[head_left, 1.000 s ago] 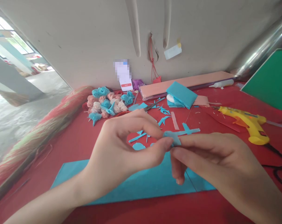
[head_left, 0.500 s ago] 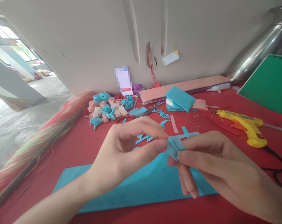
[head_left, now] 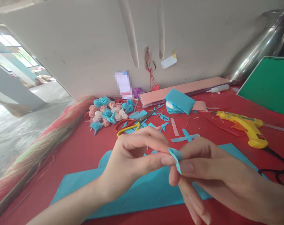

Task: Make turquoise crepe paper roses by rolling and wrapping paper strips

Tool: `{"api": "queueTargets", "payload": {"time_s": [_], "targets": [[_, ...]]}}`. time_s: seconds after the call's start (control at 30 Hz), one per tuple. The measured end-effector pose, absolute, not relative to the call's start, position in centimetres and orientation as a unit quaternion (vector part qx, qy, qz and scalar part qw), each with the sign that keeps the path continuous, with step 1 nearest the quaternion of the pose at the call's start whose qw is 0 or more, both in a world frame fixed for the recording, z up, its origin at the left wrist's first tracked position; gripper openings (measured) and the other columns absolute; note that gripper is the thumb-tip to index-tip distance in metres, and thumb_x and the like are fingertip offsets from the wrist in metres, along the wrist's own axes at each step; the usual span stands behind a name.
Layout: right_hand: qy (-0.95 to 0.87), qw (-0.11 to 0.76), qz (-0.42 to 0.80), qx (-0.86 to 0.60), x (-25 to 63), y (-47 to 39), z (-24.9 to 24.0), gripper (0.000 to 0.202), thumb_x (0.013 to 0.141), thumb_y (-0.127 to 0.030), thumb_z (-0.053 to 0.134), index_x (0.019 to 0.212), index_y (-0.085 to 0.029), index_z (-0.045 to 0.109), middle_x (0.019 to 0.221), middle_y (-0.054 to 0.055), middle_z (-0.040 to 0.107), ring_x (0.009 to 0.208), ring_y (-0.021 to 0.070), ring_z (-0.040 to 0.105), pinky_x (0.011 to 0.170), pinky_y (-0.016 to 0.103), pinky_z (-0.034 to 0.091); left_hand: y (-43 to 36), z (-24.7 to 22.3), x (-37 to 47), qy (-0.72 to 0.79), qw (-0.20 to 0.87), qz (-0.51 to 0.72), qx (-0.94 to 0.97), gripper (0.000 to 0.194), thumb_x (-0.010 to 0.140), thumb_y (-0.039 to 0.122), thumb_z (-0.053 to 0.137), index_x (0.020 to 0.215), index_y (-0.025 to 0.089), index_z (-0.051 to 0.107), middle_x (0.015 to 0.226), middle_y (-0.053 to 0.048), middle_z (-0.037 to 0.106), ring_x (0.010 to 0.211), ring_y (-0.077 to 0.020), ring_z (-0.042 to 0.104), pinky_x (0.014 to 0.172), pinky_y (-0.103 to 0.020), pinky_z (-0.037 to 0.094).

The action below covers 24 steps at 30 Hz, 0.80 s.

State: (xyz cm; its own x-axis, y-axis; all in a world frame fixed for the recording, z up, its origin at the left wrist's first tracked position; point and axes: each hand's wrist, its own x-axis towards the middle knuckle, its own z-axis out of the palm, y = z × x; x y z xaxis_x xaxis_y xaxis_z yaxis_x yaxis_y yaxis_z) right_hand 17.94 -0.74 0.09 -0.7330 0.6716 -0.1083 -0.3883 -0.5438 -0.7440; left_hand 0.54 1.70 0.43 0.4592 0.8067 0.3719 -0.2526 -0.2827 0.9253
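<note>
A small folded piece of blue crepe paper (head_left: 175, 157) is held between my two hands, above a large blue paper sheet (head_left: 132, 193) on the red tabletop. My left hand (head_left: 139, 156) pinches its left edge between thumb and index finger. From the other side, my right hand (head_left: 210, 165) grips it with thumb and forefinger, the lower fingers stretched downward. Just beyond the hands lie scissors (head_left: 140, 120) with red and yellow handles, among blue paper scraps (head_left: 164, 117). Several blue, pink and white paper flowers (head_left: 106, 112) are heaped at the back left.
A yellow hot glue gun (head_left: 245, 125) lies at the right, its black cord trailing forward. Folded blue paper (head_left: 180, 100) and a long pink pack (head_left: 186, 89) are at the back, near a white glue bottle (head_left: 219, 88). A green board (head_left: 268, 86) stands right; a pixelated phone (head_left: 124, 85) leans behind.
Both hands have lowered slightly, and the blue paper piece is now folded tighter between the fingertips. The scissors' handles have come into fuller view.
</note>
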Motion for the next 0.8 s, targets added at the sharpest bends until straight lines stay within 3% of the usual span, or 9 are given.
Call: {"api": "queueTargets", "payload": {"time_s": [0.37,0.47,0.53,0.63,0.8], "targets": [[-0.434,0.322,0.818,-0.197,17.8,-0.3,-0.1,0.016,0.087,-0.028,0.059,0.081,-0.022,0.072,0.058,-0.006,0.060,0.051,0.0033,0.058,0.058,0.014,0.048,1.2,0.0,0.8,0.261,0.539,0.494,0.630,0.005,0.075,0.026,0.073,0.074,0.030,0.076,0.069,0.000,0.057,0.067,-0.0133,0.054,0.067,-0.030,0.049],[-0.569,0.346,0.687,-0.292,17.6,-0.6,0.3,0.002,0.077,-0.022,0.068,0.075,-0.022,0.068,0.061,-0.006,0.060,0.056,0.0058,0.057,0.058,0.015,0.047,1.1,0.0,0.9,0.279,0.517,0.508,0.629,0.003,0.074,0.026,0.075,0.073,0.030,0.076,0.070,0.001,0.055,0.067,-0.0123,0.052,0.066,-0.027,0.048],[-0.651,0.369,0.557,-0.361,17.5,-1.0,0.7,0.008,0.070,-0.018,0.071,0.067,-0.020,0.064,0.059,-0.006,0.058,0.057,0.0077,0.056,0.055,0.016,0.046,1.0,0.0,0.9,0.291,0.502,0.513,0.632,0.004,0.073,0.026,0.075,0.072,0.030,0.075,0.070,0.001,0.055,0.069,-0.0123,0.052,0.068,-0.027,0.047],[-0.721,0.380,0.432,-0.387,17.4,-1.4,1.0,0.021,0.080,-0.020,0.062,0.059,-0.019,0.059,0.053,-0.005,0.056,0.051,0.0079,0.053,0.047,0.016,0.043,1.0,-0.3,1.0,0.293,0.489,0.514,0.641,0.005,0.073,0.024,0.075,0.071,0.029,0.075,0.070,0.002,0.055,0.070,-0.0126,0.052,0.069,-0.027,0.045],[-0.759,0.404,0.350,-0.372,17.5,-1.5,0.7,0.034,0.089,-0.020,0.050,0.055,-0.018,0.053,0.049,-0.005,0.054,0.044,0.0050,0.052,0.043,0.013,0.038,0.7,-0.6,1.0,0.300,0.500,0.520,0.624,0.008,0.075,0.022,0.073,0.069,0.027,0.072,0.072,0.003,0.054,0.070,-0.0106,0.050,0.067,-0.024,0.043]]}}
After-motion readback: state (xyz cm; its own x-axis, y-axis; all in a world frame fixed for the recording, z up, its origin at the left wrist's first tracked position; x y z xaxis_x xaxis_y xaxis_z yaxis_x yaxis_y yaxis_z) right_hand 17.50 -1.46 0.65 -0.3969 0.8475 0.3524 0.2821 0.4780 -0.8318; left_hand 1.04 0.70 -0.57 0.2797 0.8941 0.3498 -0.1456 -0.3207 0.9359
